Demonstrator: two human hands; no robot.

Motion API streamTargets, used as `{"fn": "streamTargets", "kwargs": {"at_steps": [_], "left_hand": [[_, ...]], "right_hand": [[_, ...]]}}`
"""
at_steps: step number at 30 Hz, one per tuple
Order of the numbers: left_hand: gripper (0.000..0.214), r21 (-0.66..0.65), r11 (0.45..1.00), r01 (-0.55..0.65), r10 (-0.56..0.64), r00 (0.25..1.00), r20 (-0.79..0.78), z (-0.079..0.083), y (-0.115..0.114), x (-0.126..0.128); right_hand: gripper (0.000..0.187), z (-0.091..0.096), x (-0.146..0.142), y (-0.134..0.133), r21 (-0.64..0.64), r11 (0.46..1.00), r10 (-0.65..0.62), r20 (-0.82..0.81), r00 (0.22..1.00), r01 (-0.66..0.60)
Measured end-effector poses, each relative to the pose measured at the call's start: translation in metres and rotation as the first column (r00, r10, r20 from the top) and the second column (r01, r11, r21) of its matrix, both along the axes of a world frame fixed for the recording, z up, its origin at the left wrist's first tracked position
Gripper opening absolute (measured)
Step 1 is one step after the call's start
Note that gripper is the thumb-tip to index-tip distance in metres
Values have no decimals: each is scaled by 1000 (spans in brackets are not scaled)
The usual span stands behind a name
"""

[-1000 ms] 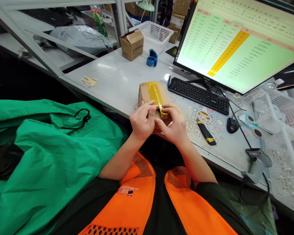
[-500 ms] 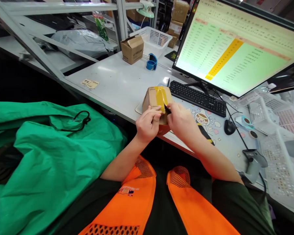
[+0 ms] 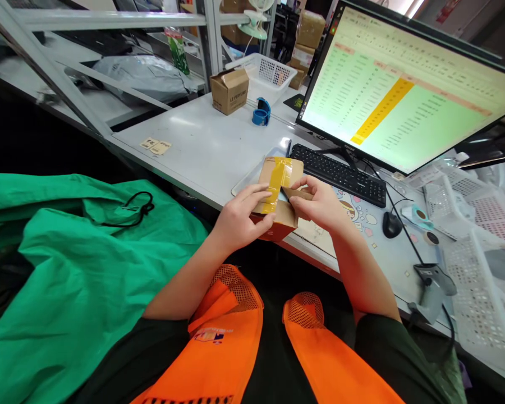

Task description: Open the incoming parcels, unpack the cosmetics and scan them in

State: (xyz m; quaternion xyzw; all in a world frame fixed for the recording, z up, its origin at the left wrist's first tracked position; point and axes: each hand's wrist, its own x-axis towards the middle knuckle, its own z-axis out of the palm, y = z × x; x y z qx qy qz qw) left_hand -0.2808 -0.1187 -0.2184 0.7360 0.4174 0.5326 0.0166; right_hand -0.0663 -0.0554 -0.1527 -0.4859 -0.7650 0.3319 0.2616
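A small cardboard box [image 3: 295, 169] stands at the desk's near edge, with a strip of yellow tape [image 3: 281, 171] along its top. My left hand [image 3: 239, 217] steadies it from the left, fingers laid over the top near the tape and thumb against the near side. Between the thumb and fingers of my right hand [image 3: 320, 202] is a cardboard flap [image 3: 298, 193], pulled up on the box's right side. A dark gap shows beside the tape under that flap. What lies inside the box is hidden.
Behind the box are a black keyboard [image 3: 340, 175] and a monitor [image 3: 398, 90]. To the right lie a mouse [image 3: 391, 225], a scanner [image 3: 434, 286] and white baskets [image 3: 473, 280]. Farther back stand another carton [image 3: 230, 92] and a blue tape ring [image 3: 261, 115]. Green cloth [image 3: 92, 269] hangs at left.
My left hand has spread from a pinch at the tape to lie over the box. My right hand has lifted a flap up and to the right.
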Motion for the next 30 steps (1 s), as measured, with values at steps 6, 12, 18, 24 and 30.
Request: {"fn": "streamTargets", "kwargs": {"at_steps": [6,12,18,24,30], "left_hand": [[45,-110,986,-125,103,976,-191,10,0,-1],[46,-57,985,-161,152,979,-136,1,4,6],[58,-324,923,-208,346,816,464,-3,40,-9],[54,-414,884,218,279,466,839,-15,70,-9],[27,-344,932,-116,229,922,310,3,48,-28]], "right_hand": [[31,1,-7,-9,115,993,2,51,999,-8],[41,-40,-12,-41,198,964,-131,-237,963,180],[52,-91,-22,-51,293,870,-195,-534,823,396],[53,-115,-21,-67,125,907,-232,-647,726,401],[65,-113,7,-81,-14,968,-219,-526,822,249]]}}
